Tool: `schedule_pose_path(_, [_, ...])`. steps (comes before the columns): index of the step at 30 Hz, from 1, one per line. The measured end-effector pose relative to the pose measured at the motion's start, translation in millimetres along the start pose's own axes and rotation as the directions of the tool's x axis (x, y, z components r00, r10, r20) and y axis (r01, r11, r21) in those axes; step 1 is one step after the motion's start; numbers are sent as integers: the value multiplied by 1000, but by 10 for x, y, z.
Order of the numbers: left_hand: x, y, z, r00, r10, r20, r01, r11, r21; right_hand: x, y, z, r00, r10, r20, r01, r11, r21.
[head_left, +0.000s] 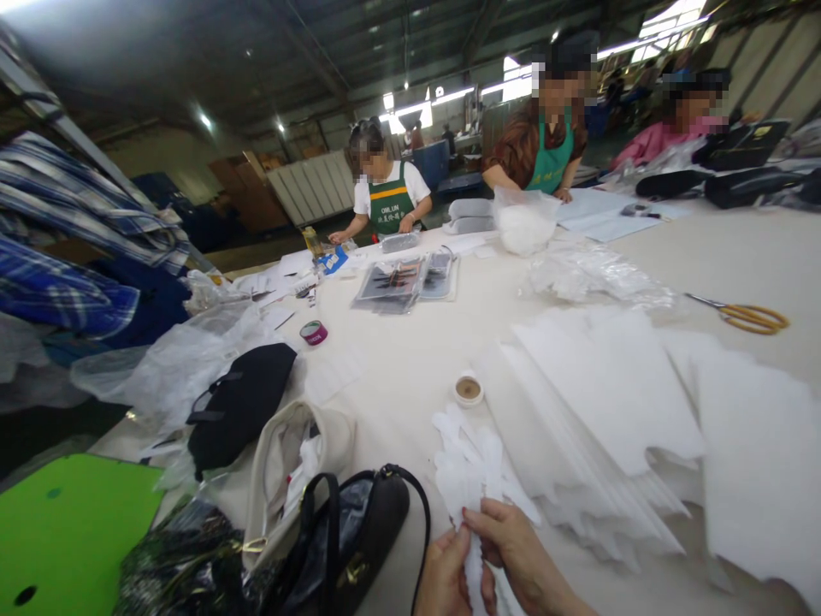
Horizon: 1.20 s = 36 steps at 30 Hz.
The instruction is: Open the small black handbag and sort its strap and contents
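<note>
At the bottom of the head view, my left hand [447, 571] and my right hand [513, 541] are close together, fingers closed on a narrow white strip [473, 571] with an uneven edge. More white cut pieces [471, 453] lie loosely just beyond my fingers. Behind those pieces stands a small round white container [469, 390] with a brown inside. A dark handbag [365, 547] with a strap and a gold clasp lies left of my hands. Beside it is an open cream bag [273, 453] with white material inside.
Stacked white sheets [609, 385] spread to the right, with yellow-handled scissors [753, 318] behind. A black bag [244, 402], a purple tape roll [314, 333] and a green board [77, 522] are leftward. Flat plastic-wrapped packs [391, 282] lie mid-table. Co-workers in green aprons [389, 205] stand across the table.
</note>
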State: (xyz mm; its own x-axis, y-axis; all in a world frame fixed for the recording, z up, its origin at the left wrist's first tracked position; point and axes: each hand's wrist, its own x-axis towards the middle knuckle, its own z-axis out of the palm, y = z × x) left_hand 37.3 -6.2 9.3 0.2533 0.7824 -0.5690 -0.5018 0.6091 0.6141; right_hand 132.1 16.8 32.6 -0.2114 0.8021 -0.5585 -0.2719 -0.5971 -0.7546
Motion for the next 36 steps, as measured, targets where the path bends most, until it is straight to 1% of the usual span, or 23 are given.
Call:
schedule_pose_path(2, [-2, -37, 16, 998, 0, -63, -2, 1000, -22, 8, 53, 17, 998, 21, -64, -20, 1000, 20])
schedule_pose_path(4, [-6, -88, 32, 991, 26, -133, -29, 999, -22, 19, 92, 18, 994, 46, -97, -43, 999, 23])
schedule_pose_path(7, [-3, -159, 24, 964, 69, -257, -67, 998, 18, 16, 124, 28, 990, 38, -137, -38, 999, 0])
schedule_pose_path(10, [10, -161, -27, 914, 96, -393, -94, 995, 23, 32, 111, 7, 985, -18, -173, 11, 999, -42])
schedule_pose_path(13, [2, -85, -71, 888, 116, -446, -121, 993, 17, 144, 9, -129, 965, -120, -235, 92, 988, -124])
schedule_pose_path(15, [-19, -28, -72, 889, 123, -441, -120, 992, 36, 255, -98, -262, 945, -186, -268, 131, 969, -209])
schedule_pose_path(17, [-40, 4, -51, 906, 103, -410, -95, 995, 39, 330, -197, -364, 924, -248, -291, 163, 944, -288])
schedule_pose_path(19, [-49, 0, -24, 928, 75, -366, -72, 997, 22, 318, -249, -379, 912, -295, -284, 196, 923, -331])
schedule_pose_path(20, [-49, -13, -12, 935, 68, -348, -67, 998, 14, 279, -248, -349, 922, -294, -253, 202, 921, -332])
schedule_pose_path(21, [-46, -29, -3, 941, 69, -332, -69, 998, 12, 223, -228, -297, 944, -262, -199, 192, 930, -314])
schedule_pose_path(23, [-37, -65, 8, 952, 76, -295, -74, 997, 18, 100, -141, -163, 989, -137, -61, 118, 962, -245])
schedule_pose_path(24, [-33, -81, 9, 958, 72, -279, -69, 997, 21, 50, -82, -99, 997, -73, -12, 69, 977, -203])
schedule_pose_path(25, [-31, -95, 9, 962, 64, -264, -60, 998, 25, 16, -21, -45, 1000, -22, 9, 23, 987, -162])
schedule_pose_path(27, [-30, -121, 1, 967, 31, -252, -22, 999, 37, -1, 85, 20, 999, 29, -25, -31, 995, -98])
schedule_pose_path(29, [-33, -150, -16, 967, 4, -256, 14, 998, 67, 28, 146, 36, 996, 49, -78, -54, 997, -62])
schedule_pose_path(31, [-33, -183, -36, 965, -1, -262, 34, 992, 123, 63, 164, 36, 993, 55, -105, -60, 997, -43])
schedule_pose_path(33, [-27, -214, -52, 957, 16, -291, 33, 986, 162, 76, 162, 47, 992, 52, -113, -57, 997, -43])
schedule_pose_path(36, [-12, -222, -77, 927, 51, -371, -7, 993, 120, 67, 155, 66, 989, 53, -135, -63, 995, -72])
